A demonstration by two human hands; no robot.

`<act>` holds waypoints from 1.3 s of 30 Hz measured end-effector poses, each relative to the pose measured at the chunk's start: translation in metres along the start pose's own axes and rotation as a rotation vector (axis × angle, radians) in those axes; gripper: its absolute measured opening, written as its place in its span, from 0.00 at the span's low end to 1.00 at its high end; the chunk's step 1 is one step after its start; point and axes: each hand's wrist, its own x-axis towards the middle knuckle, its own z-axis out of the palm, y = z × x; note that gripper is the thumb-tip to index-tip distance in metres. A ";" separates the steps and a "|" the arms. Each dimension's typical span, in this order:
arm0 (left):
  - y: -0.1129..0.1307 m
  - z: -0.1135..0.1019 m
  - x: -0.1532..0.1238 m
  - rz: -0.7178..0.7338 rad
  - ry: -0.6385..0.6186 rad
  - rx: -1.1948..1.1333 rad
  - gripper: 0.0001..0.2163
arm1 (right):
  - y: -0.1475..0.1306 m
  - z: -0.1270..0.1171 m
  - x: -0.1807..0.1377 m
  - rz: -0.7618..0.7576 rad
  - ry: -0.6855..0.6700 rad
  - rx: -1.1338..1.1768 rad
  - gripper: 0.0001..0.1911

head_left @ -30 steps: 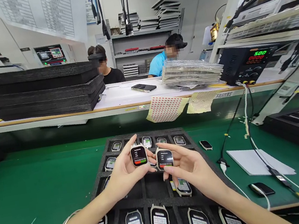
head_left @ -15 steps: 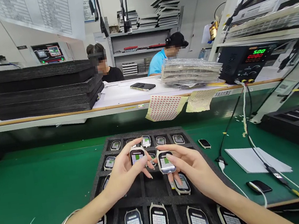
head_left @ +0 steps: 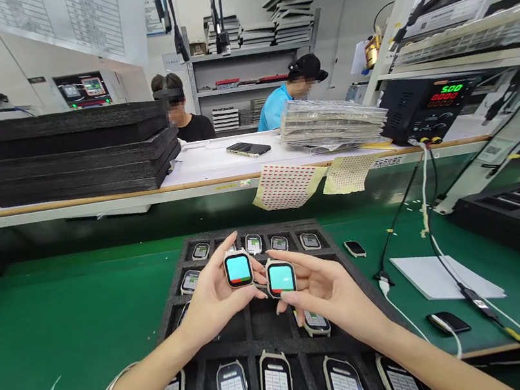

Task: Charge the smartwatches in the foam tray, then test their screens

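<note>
**Cyan screens on a smartwatch (head_left: 238, 269) and its twin (head_left: 281, 278), both in hand**

The left hand (head_left: 214, 299) pinches the smartwatch by its case, a narrow grip of thumb and fingers; the right hand (head_left: 326, 296) holds the twin the same way, just beside it; both watches sit above the middle of a black foam tray (head_left: 180, 317). Each held screen shows solid cyan with a thin coloured strip along its bottom edge; the seated watches (head_left: 276, 383) in the tray show a pale grid instead; a slot below the hands stands vacant. A dark-screened watch (head_left: 355, 248) lies on the green mat (head_left: 65, 328) right of the tray; beyond, stacked foam trays (head_left: 69, 158) rest on the white bench (head_left: 206, 164).
</note>
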 end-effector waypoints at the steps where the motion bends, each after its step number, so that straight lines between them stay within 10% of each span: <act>1: 0.000 0.000 0.000 -0.009 0.014 0.010 0.34 | 0.000 0.000 -0.001 0.003 -0.013 -0.002 0.30; 9: 0.004 -0.003 -0.007 -0.081 0.011 0.116 0.40 | 0.006 -0.003 0.003 0.091 -0.077 -0.444 0.31; 15: 0.003 -0.021 -0.021 -0.189 -0.086 0.524 0.30 | 0.010 0.001 0.006 -0.128 -0.241 -1.022 0.24; 21: 0.005 -0.036 -0.026 -0.005 -0.258 1.348 0.16 | 0.016 -0.002 0.012 -0.179 -0.251 -1.115 0.16; 28: 0.028 -0.052 -0.039 0.029 -0.288 1.508 0.21 | 0.009 0.007 0.023 -0.293 -0.209 -1.060 0.11; 39: 0.084 -0.060 -0.114 -0.221 -0.387 1.746 0.11 | 0.014 0.098 0.077 -0.394 -0.425 -1.378 0.15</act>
